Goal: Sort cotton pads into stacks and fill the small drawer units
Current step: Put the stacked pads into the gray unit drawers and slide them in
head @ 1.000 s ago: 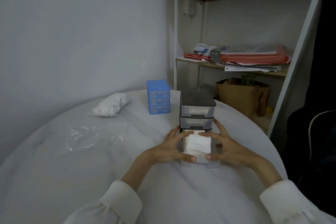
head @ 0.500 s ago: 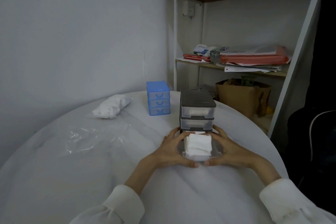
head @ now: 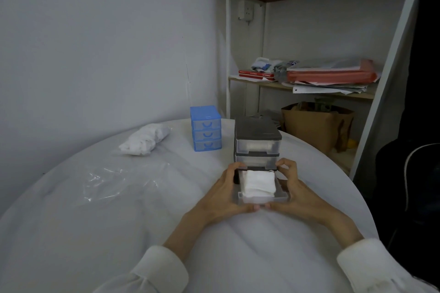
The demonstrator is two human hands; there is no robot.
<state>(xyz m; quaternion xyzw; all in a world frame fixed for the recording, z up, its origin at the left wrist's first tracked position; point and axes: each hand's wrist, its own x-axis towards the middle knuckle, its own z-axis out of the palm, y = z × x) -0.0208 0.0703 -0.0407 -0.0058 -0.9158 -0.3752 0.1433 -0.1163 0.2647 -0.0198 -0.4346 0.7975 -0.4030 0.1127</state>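
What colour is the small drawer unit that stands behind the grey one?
The small drawer unit is blue, with paler translucent drawer fronts; the head view shows it.

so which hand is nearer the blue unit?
Left. The left hand grips the drawer on the side facing the blue unit; the right hand is on the far side.

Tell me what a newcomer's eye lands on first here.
First, the stack of white square cotton pads in the pulled-out clear bottom drawer of the grey plastic drawer unit, held between the left hand and right hand. Then the small blue three-drawer unit behind, to the left.
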